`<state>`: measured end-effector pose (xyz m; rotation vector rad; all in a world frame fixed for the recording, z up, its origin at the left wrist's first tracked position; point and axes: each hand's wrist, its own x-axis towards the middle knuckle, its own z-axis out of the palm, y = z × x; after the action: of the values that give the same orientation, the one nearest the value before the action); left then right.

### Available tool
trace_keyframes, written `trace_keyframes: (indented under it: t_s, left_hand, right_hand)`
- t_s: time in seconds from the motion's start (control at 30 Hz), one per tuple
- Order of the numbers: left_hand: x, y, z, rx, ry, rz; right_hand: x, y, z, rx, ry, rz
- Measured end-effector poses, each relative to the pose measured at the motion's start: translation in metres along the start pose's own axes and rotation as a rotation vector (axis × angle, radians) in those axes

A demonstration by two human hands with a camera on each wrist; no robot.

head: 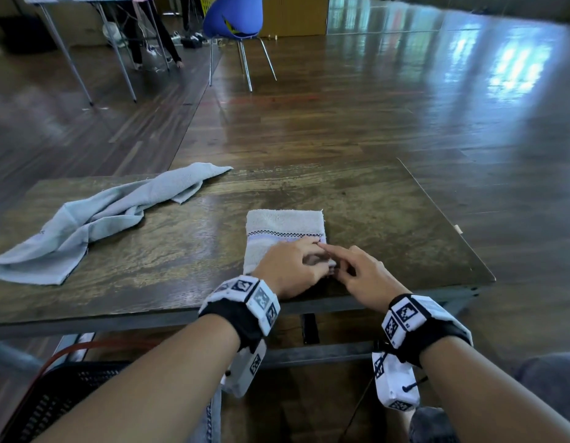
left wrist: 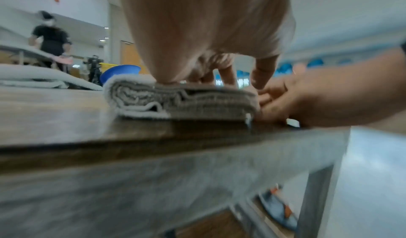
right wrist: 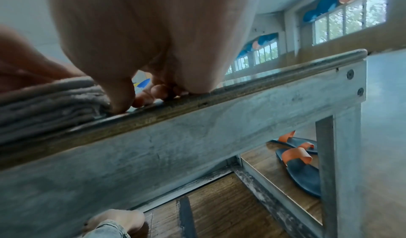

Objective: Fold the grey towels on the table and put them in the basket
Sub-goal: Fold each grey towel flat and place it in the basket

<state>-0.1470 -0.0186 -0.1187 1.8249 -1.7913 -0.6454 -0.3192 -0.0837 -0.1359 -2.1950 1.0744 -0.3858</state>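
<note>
A folded grey towel with a checked stripe lies near the front edge of the wooden table. My left hand lies flat on top of it and presses it down; the left wrist view shows the palm on the layered stack. My right hand is at the towel's near right corner, index finger stretched over the top, thumb down beside the layers. A second grey towel lies crumpled and unfolded at the table's left. The black basket stands on the floor at lower left.
A blue chair and another table stand far back on the wooden floor. Sandals lie under the table. A person stands in the background. My knees sit just below the table's front edge.
</note>
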Motion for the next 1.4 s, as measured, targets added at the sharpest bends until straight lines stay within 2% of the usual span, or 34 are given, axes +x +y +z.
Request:
trace_keyframes:
  t_s: [0.07,0.17,0.27,0.37,0.43,0.5,0.53,0.6,0.63,0.77,0.9,1.1,1.4]
  left_hand:
    - [0.007,0.001,-0.011,-0.139,0.101,-0.033]
    - [0.016,-0.014,-0.019,0.122,0.286,-0.033]
    - [0.013,-0.032,-0.007,0.333,0.175,-0.124]
    - [0.009,-0.044,0.002,0.383,0.118,-0.133]
    - [0.009,-0.047,0.001,0.367,0.102,-0.125]
    - [0.01,-0.047,0.0,0.357,0.113,-0.121]
    - [0.01,-0.047,-0.001,0.358,0.119,-0.123]
    - [0.011,-0.048,-0.001,0.381,0.104,-0.142]
    - [0.011,-0.049,-0.001,0.407,0.088,-0.148]
    - [0.012,-0.052,-0.001,0.45,0.077,-0.156]
    - [0.013,-0.054,0.002,0.338,0.13,-0.185]
    - [0.015,-0.058,-0.008,0.218,0.079,-0.166]
    - [0.005,-0.068,-0.012,0.247,0.094,-0.215]
  right_hand:
    - [0.0,-0.002,0.001,0.01,0.007,0.02]
    - [0.0,-0.004,0.002,0.027,0.018,0.035]
    - [-0.001,-0.005,0.001,0.065,0.021,0.063]
    - [0.004,-0.013,-0.001,0.069,-0.011,0.121]
    - [0.013,-0.023,0.002,-0.089,0.107,0.137]
    - [0.021,-0.037,0.009,-0.283,0.263,0.038]
    - [0.026,-0.046,0.013,-0.328,0.291,-0.046]
    - [0.038,-0.06,0.023,-0.373,0.253,-0.169]
    - [0.045,-0.067,0.027,-0.391,0.221,-0.185]
    - [0.066,-0.074,0.041,-0.335,0.074,-0.107]
    - [0.065,-0.054,0.045,-0.157,-0.091,0.029]
    - [0.065,-0.049,0.048,-0.143,-0.057,0.084]
    - [0.068,-0.038,0.055,-0.255,0.01,0.122]
